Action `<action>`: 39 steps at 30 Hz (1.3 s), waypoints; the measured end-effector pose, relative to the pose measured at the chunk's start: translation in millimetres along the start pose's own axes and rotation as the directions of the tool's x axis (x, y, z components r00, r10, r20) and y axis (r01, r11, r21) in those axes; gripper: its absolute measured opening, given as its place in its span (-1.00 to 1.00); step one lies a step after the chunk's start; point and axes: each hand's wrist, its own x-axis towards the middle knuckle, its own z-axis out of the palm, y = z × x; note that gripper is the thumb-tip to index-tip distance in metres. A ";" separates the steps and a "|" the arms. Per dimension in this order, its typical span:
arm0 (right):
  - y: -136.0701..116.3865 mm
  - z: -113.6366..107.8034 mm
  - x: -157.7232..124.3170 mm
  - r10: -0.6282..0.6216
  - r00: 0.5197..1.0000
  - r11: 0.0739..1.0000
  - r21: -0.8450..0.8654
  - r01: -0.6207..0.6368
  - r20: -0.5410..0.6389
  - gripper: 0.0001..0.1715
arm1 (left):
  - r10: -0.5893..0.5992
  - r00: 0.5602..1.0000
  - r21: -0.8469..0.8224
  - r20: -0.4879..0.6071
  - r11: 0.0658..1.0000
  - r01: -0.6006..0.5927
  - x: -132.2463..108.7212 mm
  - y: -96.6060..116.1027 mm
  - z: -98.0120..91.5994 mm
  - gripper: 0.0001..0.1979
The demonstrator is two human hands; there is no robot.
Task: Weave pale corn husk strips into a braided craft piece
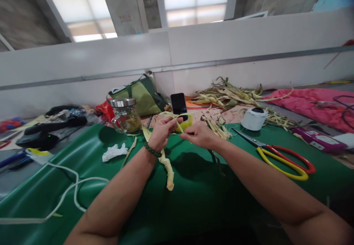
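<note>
My left hand (162, 130), with a green bead bracelet at the wrist, is closed in a pinch on a thin pale-green plant strip (180, 127). Opposite it, my right hand (199, 135) pinches the same strip, which spans the short gap between the hands. Beneath the left wrist, a pale knobbly plant stalk (167, 169) lies on the green mat (188, 200); the wrist hides part of it. A yellow round object (186, 122), partly covered by the hands, stands just behind them. Behind that, a dark phone (178, 104) is propped upright.
Scissors (257, 142) with red and yellow handles lie right, by a white thread spool (254, 119). Dry husks (229, 94) are heaped behind. A lidded glass mug (127, 118), green bag (141, 97) and crumpled white tissue (114, 152) are left. A white cord (74, 178) crosses the mat.
</note>
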 end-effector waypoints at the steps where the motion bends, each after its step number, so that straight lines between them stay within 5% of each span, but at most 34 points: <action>1: -1.1 -3.9 -1.2 -0.012 0.999 1.000 0.015 0.011 0.050 -0.49 | 0.012 1.000 -0.020 -0.025 1.000 -0.012 0.4 1.0 -0.2 -0.88; 5: -1.6 -16.3 -2.8 -0.074 0.977 0.996 0.059 0.064 0.200 -0.49 | 0.009 0.997 -0.072 -0.078 0.997 -0.015 -1.0 3.9 1.8 -0.87; 10: 2.5 -19.4 -2.9 -0.031 0.983 0.998 -0.043 0.039 0.181 -0.44 | -0.017 0.998 -0.071 -0.053 0.997 0.013 -4.4 6.9 2.0 -0.88; 13: 2.7 -20.4 -3.5 -0.025 0.996 1.000 -0.015 0.024 -0.086 -0.39 | -0.087 0.996 -0.065 -0.030 0.994 0.085 -6.2 7.9 1.3 -0.90; 15: 3.5 -21.8 -2.4 0.006 0.930 0.999 0.040 0.009 -0.367 -0.46 | -0.143 0.990 -0.031 0.020 0.989 0.143 -7.8 7.9 2.0 -0.90; 17: 5.3 -22.3 -0.2 0.042 0.897 0.993 0.119 0.012 -0.439 -0.57 | -0.170 0.982 0.025 0.083 0.985 0.169 -9.7 7.4 3.5 -0.88; 21: 9.2 -20.2 3.7 0.078 0.984 0.970 0.242 -0.038 -0.160 -0.62 | -0.122 0.985 0.150 0.125 0.983 0.103 -13.0 5.5 5.8 -0.88; 26: 12.2 -22.9 4.4 0.082 0.990 0.952 0.302 -0.045 -0.113 -0.62 | -0.081 0.988 0.314 0.133 0.949 0.035 -14.0 2.6 3.6 -0.80; 31: 10.7 -26.4 3.1 0.067 0.996 0.941 0.329 -0.080 0.051 -0.58 | -0.088 0.983 0.263 0.162 0.964 0.043 -12.9 3.4 1.1 -0.79; 39: 25.4 -41.6 2.4 -0.048 0.989 0.968 0.251 0.012 0.139 -0.61 | -0.249 0.968 0.321 0.039 0.920 0.224 -8.8 9.5 0.3 -0.86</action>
